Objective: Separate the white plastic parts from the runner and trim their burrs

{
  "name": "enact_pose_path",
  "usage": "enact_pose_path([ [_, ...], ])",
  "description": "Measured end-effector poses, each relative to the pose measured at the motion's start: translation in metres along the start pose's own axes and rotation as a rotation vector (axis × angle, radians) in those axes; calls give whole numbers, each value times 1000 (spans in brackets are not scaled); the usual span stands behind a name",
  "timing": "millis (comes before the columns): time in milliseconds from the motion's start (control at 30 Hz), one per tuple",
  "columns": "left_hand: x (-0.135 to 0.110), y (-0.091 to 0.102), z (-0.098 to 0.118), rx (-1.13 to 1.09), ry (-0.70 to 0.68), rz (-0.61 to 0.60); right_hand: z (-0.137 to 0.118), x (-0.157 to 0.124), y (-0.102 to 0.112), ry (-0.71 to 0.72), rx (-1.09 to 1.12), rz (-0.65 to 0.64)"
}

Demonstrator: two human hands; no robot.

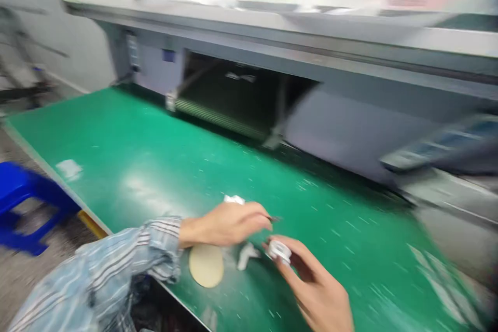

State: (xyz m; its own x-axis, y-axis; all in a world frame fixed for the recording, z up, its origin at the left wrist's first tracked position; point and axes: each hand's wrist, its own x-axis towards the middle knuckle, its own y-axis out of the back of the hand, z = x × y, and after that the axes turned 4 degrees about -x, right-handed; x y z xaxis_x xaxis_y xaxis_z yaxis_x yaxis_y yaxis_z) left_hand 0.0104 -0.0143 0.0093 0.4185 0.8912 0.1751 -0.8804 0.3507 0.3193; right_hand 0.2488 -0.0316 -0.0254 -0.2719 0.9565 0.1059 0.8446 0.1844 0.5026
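Note:
My right hand (317, 282) pinches a small white round part (279, 252) between thumb and fingers, over the green bench top. Just left of it, my left hand (233, 223) is closed, palm down, with the thin dark tip of some object (275, 218) poking out past its fingertips; blur hides what kind it is. A white piece (234, 199) shows behind that hand. Below it, on the surface, lie a pale yellow disc (207, 266) and a bent white piece (247, 256).
The green bench top (163, 140) carries a crumpled white scrap (69, 169) at its left. Along the back runs a grey machine housing (350, 114) with a dark opening (233, 93). A blue stool (31, 202) stands left; a dark open drawer or box (159, 308) is by my left sleeve.

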Motion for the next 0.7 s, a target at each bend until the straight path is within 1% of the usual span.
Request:
enact_pose_path([
  [67, -3, -1, -8, 4, -28, 65, -5, 1, -4, 143, 39, 80],
  [100, -4, -1, -13, 11, -18, 57, -6, 3, -5, 191, 33, 122],
  [167, -7, -2, -19, 60, 19, -5, -8, 5, -7, 242, 13, 165],
  [233, -12, -4, -21, 109, 28, -65, -11, 5, -9, 267, 9, 184],
  [300, -17, -8, -19, 163, 24, -91, -14, 2, -10, 280, 14, 188],
  [433, -22, -14, -17, 261, -1, -72, -17, -3, -11, 296, 2, 182],
  [567, -23, -12, -24, 213, -22, -45, -17, -2, -10, 321, 13, 199],
  [700, -22, -9, -29, 213, -145, -36, -17, -1, -10, 337, 7, 222],
])
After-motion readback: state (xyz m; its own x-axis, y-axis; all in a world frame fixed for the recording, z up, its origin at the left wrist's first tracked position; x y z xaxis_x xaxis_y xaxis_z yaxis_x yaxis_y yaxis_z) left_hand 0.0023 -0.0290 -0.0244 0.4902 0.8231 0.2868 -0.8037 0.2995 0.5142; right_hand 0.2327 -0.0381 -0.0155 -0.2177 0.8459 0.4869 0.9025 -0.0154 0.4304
